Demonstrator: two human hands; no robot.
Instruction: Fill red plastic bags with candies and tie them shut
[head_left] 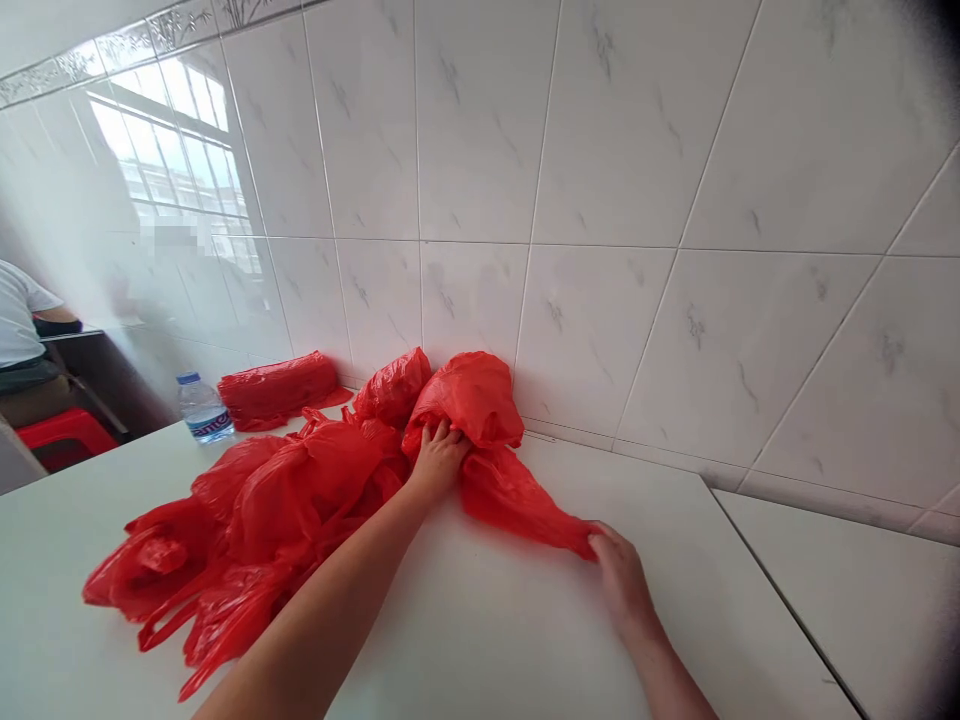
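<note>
My right hand (619, 570) is closed on the gathered end of a red plastic bag (525, 500), which is pulled out long and narrow over the table. My left hand (439, 460) presses bent fingers into the lower front of a rounded red plastic bundle (472, 395), where the stretched bag meets it. Its fingertips are partly sunk in the folds. Left of that hand spreads a loose heap of crumpled red plastic bags (300, 490), some with handle loops showing. Another red bundle (394, 388) leans behind the heap, near the wall.
A folded stack of red bags (281, 388) lies at the back left, beside a water bottle (204, 408) with a blue cap. The white table (480, 640) meets a tiled wall (600, 180). A seated person (22, 315) and a red stool (67, 440) are at far left.
</note>
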